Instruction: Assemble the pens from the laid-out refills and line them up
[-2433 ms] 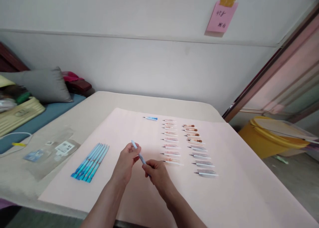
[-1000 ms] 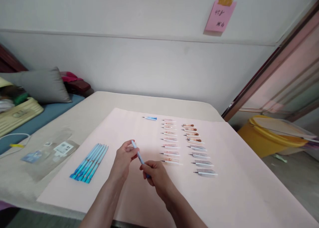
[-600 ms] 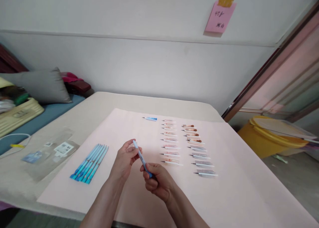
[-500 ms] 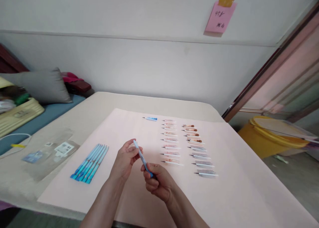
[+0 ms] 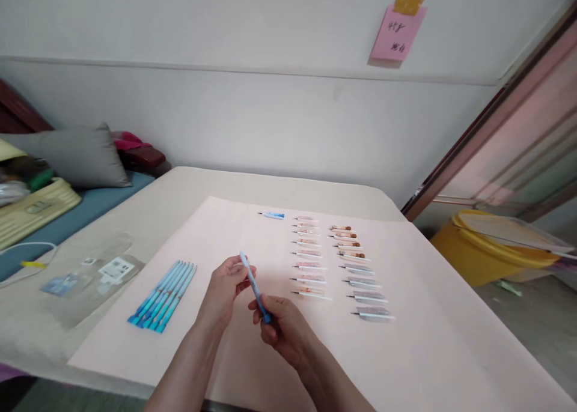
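A light blue pen [image 5: 250,278] slants between my two hands above the pink sheet [image 5: 252,364]. Its pale upper end is pinched by my left hand [image 5: 226,286]. The fingers of my right hand [image 5: 286,328] are closed round the darker blue lower end, partly hiding it. To the left lies a row of several blue pens [image 5: 164,295], side by side. Farther back rests a blue pen with its dark tip bare [image 5: 271,215]. Right of my hands are two columns of slim pens with dark tips, one of pale pens [image 5: 309,266], the other with brown-ended pens [image 5: 347,244] and greyish ones [image 5: 372,313].
Clear plastic packaging [image 5: 97,283] with a white label lies on the table's left side. Beyond it are a grey cushion [image 5: 85,157] and a cream basket [image 5: 40,205]. A pink note [image 5: 399,33] is taped to the wall. A yellow bin [image 5: 487,247] stands at right.
The pen has shifted slightly left and stands a little steeper. My right hand's fingers have moved a bit left along with its lower end. The pens on the sheet stay put.
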`<state>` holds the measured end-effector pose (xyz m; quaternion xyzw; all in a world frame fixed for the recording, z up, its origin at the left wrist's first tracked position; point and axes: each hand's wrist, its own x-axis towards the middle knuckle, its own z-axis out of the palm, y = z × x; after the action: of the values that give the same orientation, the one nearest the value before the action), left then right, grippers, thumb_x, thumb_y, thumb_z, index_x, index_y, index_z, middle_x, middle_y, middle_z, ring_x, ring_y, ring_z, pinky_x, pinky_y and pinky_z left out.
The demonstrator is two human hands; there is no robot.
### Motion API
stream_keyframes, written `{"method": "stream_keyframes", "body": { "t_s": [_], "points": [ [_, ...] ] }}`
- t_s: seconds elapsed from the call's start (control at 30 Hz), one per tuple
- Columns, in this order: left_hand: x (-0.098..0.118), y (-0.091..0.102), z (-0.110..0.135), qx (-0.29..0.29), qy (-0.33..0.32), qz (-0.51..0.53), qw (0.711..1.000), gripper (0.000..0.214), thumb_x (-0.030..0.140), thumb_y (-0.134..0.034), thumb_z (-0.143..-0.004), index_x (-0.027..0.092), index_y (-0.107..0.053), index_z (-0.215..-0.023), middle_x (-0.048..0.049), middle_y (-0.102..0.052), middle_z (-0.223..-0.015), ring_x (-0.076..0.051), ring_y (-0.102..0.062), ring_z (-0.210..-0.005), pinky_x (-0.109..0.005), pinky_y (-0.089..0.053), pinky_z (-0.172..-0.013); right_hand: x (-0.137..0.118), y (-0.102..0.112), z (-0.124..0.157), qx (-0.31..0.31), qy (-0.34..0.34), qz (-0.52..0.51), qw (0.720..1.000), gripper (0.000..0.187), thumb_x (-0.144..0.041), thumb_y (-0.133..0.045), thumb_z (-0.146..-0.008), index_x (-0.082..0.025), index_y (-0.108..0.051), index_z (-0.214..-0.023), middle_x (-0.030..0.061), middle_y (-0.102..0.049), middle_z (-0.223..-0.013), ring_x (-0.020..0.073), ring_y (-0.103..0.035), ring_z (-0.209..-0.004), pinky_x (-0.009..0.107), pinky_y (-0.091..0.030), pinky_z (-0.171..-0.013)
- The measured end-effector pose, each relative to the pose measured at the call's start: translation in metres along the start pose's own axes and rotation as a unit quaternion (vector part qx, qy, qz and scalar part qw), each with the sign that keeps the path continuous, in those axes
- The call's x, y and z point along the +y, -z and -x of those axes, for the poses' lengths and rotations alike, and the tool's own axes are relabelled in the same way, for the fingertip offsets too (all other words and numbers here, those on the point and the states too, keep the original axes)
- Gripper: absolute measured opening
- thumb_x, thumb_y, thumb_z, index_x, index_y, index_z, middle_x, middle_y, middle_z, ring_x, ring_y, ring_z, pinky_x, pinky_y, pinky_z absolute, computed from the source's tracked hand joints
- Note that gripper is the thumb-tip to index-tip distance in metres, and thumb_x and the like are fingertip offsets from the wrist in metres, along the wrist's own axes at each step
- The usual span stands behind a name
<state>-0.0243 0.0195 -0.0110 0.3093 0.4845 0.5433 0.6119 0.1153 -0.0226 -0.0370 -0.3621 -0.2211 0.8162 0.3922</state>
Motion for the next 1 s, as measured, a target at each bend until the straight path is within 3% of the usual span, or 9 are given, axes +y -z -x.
{"method": "stream_keyframes", "body": {
  "t_s": [0.2,0.3,0.4,0.57,0.83,1.0],
  "points": [
    [0.006,0.004,-0.003,0.029,-0.009,0.014,0.999,0.036,0.023,-0.070,-0.066,0.013,-0.060,-0.099,-0.0089,-0.068,-0.085,-0.017,-0.063,-0.080,-0.031,-0.049,-0.073,0.002,-0.003,0.000,0.019,0.032,0.046,0.998,0.038,-0.046,-0.063,-0.074,-0.008,-0.063,-0.082,0.0055,-0.062,-0.071,0.0046,-0.049,-0.044,0.017,-0.030,-0.042],
    [0.007,0.009,-0.007,0.069,-0.013,0.040,0.997,0.028,0.017,-0.069,-0.066,0.012,-0.061,-0.093,-0.0090,-0.067,-0.084,-0.016,-0.063,-0.077,-0.027,-0.051,-0.069,-0.002,-0.006,0.004,0.001,0.072,0.078,0.994,0.034,-0.035,-0.068,-0.070,-0.013,-0.063,-0.095,0.0070,-0.064,-0.082,0.0094,-0.058,-0.056,0.020,-0.037,-0.049],
    [0.006,0.014,-0.011,0.090,0.001,0.074,0.993,0.020,0.008,-0.065,-0.068,0.011,-0.062,-0.087,-0.0097,-0.067,-0.083,-0.014,-0.064,-0.074,-0.024,-0.051,-0.064,-0.005,-0.009,0.007,-0.048,0.133,0.134,0.981,0.042,-0.021,-0.068,-0.066,-0.020,-0.062,-0.108,0.0055,-0.064,-0.093,0.0137,-0.062,-0.068,0.024,-0.043,-0.058],
    [0.003,0.012,-0.011,0.062,0.039,0.094,0.993,0.017,0.005,-0.063,-0.071,0.010,-0.063,-0.088,-0.0112,-0.067,-0.083,-0.013,-0.063,-0.070,-0.020,-0.051,-0.060,-0.001,-0.011,0.006,-0.042,0.192,0.182,0.963,0.030,-0.019,-0.070,-0.064,-0.022,-0.070,-0.094,0.0030,-0.066,-0.087,0.0146,-0.059,-0.072,0.028,-0.044,-0.065],
    [0.002,0.008,-0.008,0.032,0.031,0.094,0.995,0.017,0.006,-0.064,-0.069,0.009,-0.064,-0.086,-0.0096,-0.067,-0.077,-0.011,-0.062,-0.066,-0.019,-0.050,-0.060,0.001,-0.009,0.009,-0.021,0.234,0.237,0.943,0.021,-0.025,-0.069,-0.069,-0.022,-0.071,-0.090,0.0021,-0.066,-0.084,0.0164,-0.058,-0.078,0.029,-0.045,-0.072],
    [0.002,0.004,-0.005,0.003,0.037,0.079,0.996,0.017,0.010,-0.066,-0.069,0.009,-0.065,-0.086,-0.0089,-0.066,-0.076,-0.010,-0.061,-0.066,-0.018,-0.049,-0.061,0.001,-0.010,0.015,0.007,0.277,0.328,0.903,0.018,-0.023,-0.065,-0.074,-0.023,-0.070,-0.091,0.0014,-0.065,-0.080,0.0155,-0.057,-0.073,0.027,-0.044,-0.069]
  ]
}}
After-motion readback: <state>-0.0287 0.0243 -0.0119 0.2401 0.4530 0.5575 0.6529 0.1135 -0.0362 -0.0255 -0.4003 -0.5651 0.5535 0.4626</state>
